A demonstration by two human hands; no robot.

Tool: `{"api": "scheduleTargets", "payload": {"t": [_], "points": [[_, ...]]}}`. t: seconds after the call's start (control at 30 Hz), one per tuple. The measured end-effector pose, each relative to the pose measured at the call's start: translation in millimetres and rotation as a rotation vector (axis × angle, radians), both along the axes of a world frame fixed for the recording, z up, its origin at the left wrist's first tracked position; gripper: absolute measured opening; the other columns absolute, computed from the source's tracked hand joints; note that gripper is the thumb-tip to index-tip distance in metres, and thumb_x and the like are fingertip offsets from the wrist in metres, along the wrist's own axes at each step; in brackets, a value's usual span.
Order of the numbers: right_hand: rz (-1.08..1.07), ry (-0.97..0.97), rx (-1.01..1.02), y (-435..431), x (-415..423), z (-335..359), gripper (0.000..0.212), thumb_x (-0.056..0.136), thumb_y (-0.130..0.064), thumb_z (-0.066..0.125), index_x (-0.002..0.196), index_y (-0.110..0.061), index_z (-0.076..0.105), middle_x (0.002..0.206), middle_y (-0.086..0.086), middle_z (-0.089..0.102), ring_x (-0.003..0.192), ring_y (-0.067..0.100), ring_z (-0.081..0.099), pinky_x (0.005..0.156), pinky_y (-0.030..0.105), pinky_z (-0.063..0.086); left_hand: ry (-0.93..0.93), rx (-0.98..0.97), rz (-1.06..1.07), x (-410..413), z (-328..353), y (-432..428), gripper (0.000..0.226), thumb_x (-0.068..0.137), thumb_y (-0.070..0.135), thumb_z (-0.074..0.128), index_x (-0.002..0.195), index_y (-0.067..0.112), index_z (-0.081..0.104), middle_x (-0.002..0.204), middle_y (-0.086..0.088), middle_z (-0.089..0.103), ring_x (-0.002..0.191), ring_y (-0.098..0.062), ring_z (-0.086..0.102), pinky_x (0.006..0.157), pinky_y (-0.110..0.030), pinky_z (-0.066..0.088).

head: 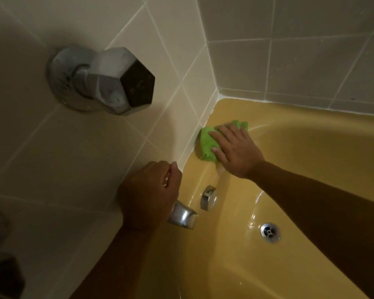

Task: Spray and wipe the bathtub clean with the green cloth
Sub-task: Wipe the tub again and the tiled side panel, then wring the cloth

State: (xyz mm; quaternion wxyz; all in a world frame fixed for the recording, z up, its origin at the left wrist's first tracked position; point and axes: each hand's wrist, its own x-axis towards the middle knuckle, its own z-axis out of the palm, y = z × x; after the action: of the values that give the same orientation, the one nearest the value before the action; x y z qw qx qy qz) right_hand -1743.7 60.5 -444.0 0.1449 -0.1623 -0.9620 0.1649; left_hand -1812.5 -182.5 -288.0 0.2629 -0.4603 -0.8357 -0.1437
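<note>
Bunched green cloth (207, 142) on yellow bathtub (289, 169) rim, corner

Your right grip (235, 149) lies over the green cloth (206, 143), so only the cloth's left part and a far corner show. Your left grip (151, 190) covers the root of the spout (185, 216). Its fingertips curl out of sight, and you cannot tell whether they hold anything. The tap handle (2, 275) at lower left is blurred and cut by the frame edge. The bathtub (311, 147) runs off the right and bottom edges.

left hand (151, 190), right hand (235, 149): both bare, forearms (311, 203) bare too (nails short)
</note>
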Motion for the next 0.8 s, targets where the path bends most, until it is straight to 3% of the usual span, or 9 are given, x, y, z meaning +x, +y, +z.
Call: {"api": "scheduleTargets", "payload": {"t": [0.13, 0.27, 0.4, 0.5, 0.63, 0.7, 0.8], "points": [[-0.329, 0.111, -0.189, -44, -18, 8, 0.056, 0.106, -0.045, 0.033, 0.153, -0.017, 0.044, 0.156, 0.012, 0.042, 0.150, 0.036, 0.028, 0.125, 0.058, 0.018, 0.003, -0.025, 0.032, -1, -3, 1, 0.045, 0.105, 0.027, 0.057, 0.061, 0.018, 0.053, 0.057, 0.002, 0.046, 0.049, -0.014, 0.032, 0.050, -0.028, 0.027], [-0.440, 0.311, -0.459, -110, -14, 1, 0.054, 0.107, -0.037, 0.039, 0.155, -0.012, 0.038, 0.159, 0.013, 0.033, 0.149, 0.034, 0.024, 0.124, 0.053, 0.022, -0.014, -0.043, 0.064, -1, -3, 2, 0.045, 0.105, 0.030, 0.055, 0.062, 0.019, 0.052, 0.058, 0.003, 0.044, 0.048, -0.017, 0.034, 0.047, -0.031, 0.029], [-0.613, 0.489, -1.050, -138, -8, -7, 0.066, 0.105, -0.038, 0.033, 0.164, -0.016, 0.012, 0.166, 0.007, 0.019, 0.149, 0.019, 0.018, 0.124, 0.039, 0.016, 0.010, -0.065, 0.077, 0, -2, 3, 0.044, 0.105, 0.030, 0.056, 0.062, 0.020, 0.051, 0.058, 0.005, 0.040, 0.048, -0.016, 0.031, 0.052, -0.028, 0.022], [-0.883, 0.507, -1.494, -116, -23, -18, 0.064, 0.108, -0.043, 0.031, 0.165, -0.031, 0.005, 0.166, 0.009, 0.028, 0.152, 0.032, 0.028, 0.125, 0.051, 0.024, 0.022, -0.066, 0.060, 1, -1, 2, 0.045, 0.105, 0.029, 0.056, 0.062, 0.020, 0.049, 0.059, 0.006, 0.038, 0.048, -0.016, 0.031, 0.052, -0.027, 0.020], [-1.185, 0.570, -1.993, -72, -39, -54, 0.058, 0.106, -0.053, 0.031, 0.159, -0.046, 0.010, 0.158, 0.004, 0.040, 0.137, 0.037, 0.047, 0.113, 0.064, 0.039, 0.048, -0.068, 0.068, 1, -1, 1, 0.046, 0.105, 0.029, 0.055, 0.061, 0.019, 0.048, 0.058, 0.005, 0.038, 0.051, -0.015, 0.029, 0.055, -0.028, 0.015], [-1.190, 0.585, -2.004, -72, -42, -54, 0.061, 0.102, -0.057, 0.032, 0.158, -0.047, 0.011, 0.159, 0.002, 0.040, 0.137, 0.036, 0.048, 0.113, 0.063, 0.040, 0.046, -0.053, 0.082, 1, -1, 1, 0.046, 0.105, 0.028, 0.056, 0.061, 0.019, 0.048, 0.057, 0.004, 0.040, 0.050, -0.016, 0.030, 0.055, -0.028, 0.018], [-1.024, 0.566, -1.636, -89, -39, -36, 0.069, 0.100, -0.057, 0.031, 0.163, -0.037, 0.012, 0.163, 0.005, 0.037, 0.145, 0.034, 0.041, 0.120, 0.057, 0.034, 0.017, -0.025, 0.054, 1, -2, 1, 0.047, 0.106, 0.028, 0.056, 0.060, 0.019, 0.048, 0.059, 0.008, 0.033, 0.048, -0.014, 0.029, 0.054, -0.025, 0.019]]}}
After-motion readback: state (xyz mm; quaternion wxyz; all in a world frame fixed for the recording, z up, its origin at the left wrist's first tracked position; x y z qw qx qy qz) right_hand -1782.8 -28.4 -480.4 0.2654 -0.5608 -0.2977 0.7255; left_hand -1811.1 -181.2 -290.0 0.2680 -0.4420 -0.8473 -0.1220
